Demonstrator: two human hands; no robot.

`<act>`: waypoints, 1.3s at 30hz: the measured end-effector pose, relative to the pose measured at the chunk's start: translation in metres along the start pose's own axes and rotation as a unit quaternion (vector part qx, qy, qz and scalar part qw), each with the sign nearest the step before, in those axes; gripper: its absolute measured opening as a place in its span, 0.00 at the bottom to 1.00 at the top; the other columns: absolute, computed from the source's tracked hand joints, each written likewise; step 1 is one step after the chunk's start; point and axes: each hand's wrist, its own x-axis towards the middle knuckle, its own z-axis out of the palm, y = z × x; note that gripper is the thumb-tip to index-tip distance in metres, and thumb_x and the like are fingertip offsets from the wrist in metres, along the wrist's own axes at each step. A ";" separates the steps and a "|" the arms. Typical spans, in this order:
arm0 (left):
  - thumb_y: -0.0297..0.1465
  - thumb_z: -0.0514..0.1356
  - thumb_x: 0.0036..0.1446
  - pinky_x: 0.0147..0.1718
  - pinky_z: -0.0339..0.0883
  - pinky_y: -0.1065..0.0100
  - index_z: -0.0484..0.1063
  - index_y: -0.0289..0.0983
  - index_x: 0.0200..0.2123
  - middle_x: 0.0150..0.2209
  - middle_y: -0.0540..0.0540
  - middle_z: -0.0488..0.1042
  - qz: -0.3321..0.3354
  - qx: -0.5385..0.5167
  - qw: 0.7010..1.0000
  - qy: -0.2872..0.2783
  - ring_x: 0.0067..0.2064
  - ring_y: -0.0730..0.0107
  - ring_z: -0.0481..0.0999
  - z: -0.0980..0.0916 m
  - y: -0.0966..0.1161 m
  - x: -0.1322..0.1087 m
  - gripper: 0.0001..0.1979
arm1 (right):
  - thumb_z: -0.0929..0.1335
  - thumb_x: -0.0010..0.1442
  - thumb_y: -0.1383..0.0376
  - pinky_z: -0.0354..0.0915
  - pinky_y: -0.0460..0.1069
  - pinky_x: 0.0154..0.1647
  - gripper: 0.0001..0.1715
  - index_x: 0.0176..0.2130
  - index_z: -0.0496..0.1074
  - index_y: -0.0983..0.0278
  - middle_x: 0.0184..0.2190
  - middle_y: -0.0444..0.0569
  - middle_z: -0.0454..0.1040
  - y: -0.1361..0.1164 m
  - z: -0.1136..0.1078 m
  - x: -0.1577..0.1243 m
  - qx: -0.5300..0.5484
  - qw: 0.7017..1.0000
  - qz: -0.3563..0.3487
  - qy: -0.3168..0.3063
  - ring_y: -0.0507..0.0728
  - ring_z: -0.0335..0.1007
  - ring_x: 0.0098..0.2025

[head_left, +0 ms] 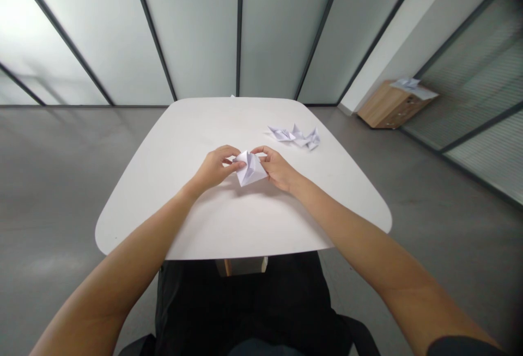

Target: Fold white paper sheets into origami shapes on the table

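A piece of folded white paper point(252, 173) is held between my two hands, just above the middle of the table. My left hand point(218, 166) pinches its left side, the thumb lying on the near face. On the other side my right hand point(278, 167) grips the right edge, with its fingers partly behind the paper. The paper has several creases and a pointed lower corner. Beyond my right hand, several folded paper pieces point(300, 137) with pointed ends lie close together on the table.
The white table point(196, 121) has rounded corners and its near edge is at my lap. A wooden cabinet point(386, 108) with papers on top stands at the far right. Frosted glass panels point(196, 29) rise behind the table.
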 end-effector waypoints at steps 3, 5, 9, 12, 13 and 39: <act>0.43 0.67 0.59 0.44 0.73 0.66 0.81 0.41 0.40 0.45 0.42 0.79 0.000 -0.004 1.000 -0.025 0.46 0.62 0.77 -0.002 -0.002 0.001 0.13 | 0.82 0.45 0.56 0.64 0.45 0.26 0.32 0.45 0.70 0.59 0.29 0.40 0.78 0.001 0.000 0.000 -0.011 1.000 -0.007 -0.011 0.52 0.72 0.25; 0.43 0.67 0.59 0.43 0.73 0.66 0.81 0.40 0.39 0.44 0.42 0.78 0.008 0.005 1.000 -0.029 0.45 0.63 0.77 -0.002 -0.003 0.002 0.13 | 0.82 0.45 0.56 0.65 0.46 0.28 0.31 0.45 0.71 0.58 0.33 0.42 0.79 0.002 0.001 0.001 -0.030 0.999 -0.025 -0.002 0.52 0.73 0.28; 0.42 0.67 0.60 0.42 0.72 0.67 0.80 0.40 0.37 0.42 0.43 0.78 0.014 0.031 0.999 0.006 0.44 0.63 0.76 -0.002 -0.004 0.002 0.12 | 0.75 0.57 0.51 0.68 0.47 0.36 0.19 0.44 0.76 0.59 0.41 0.44 0.79 0.003 -0.002 0.006 -0.133 0.981 -0.119 0.071 0.53 0.73 0.36; 0.42 0.67 0.59 0.40 0.73 0.66 0.80 0.41 0.35 0.39 0.44 0.77 0.000 0.035 0.998 0.046 0.42 0.62 0.74 -0.002 -0.005 0.002 0.11 | 0.68 0.65 0.45 0.70 0.50 0.45 0.22 0.41 0.78 0.60 0.39 0.46 0.79 0.000 -0.007 0.007 -0.179 0.964 -0.178 0.086 0.56 0.74 0.43; 0.42 0.67 0.59 0.40 0.73 0.66 0.80 0.41 0.35 0.39 0.44 0.77 -0.005 0.034 0.998 0.056 0.42 0.62 0.74 -0.002 -0.005 0.002 0.11 | 0.67 0.66 0.44 0.70 0.51 0.49 0.24 0.41 0.79 0.60 0.40 0.47 0.79 -0.002 -0.008 0.006 -0.182 0.961 -0.193 0.080 0.57 0.74 0.45; 0.43 0.63 0.63 0.42 0.65 0.64 0.75 0.40 0.31 0.34 0.45 0.73 0.021 0.095 0.995 0.010 0.38 0.62 0.70 0.000 -0.004 0.001 0.14 | 0.72 0.62 0.53 0.69 0.52 0.42 0.13 0.37 0.80 0.59 0.33 0.47 0.80 0.001 -0.006 0.001 -0.331 0.910 -0.233 0.088 0.59 0.74 0.38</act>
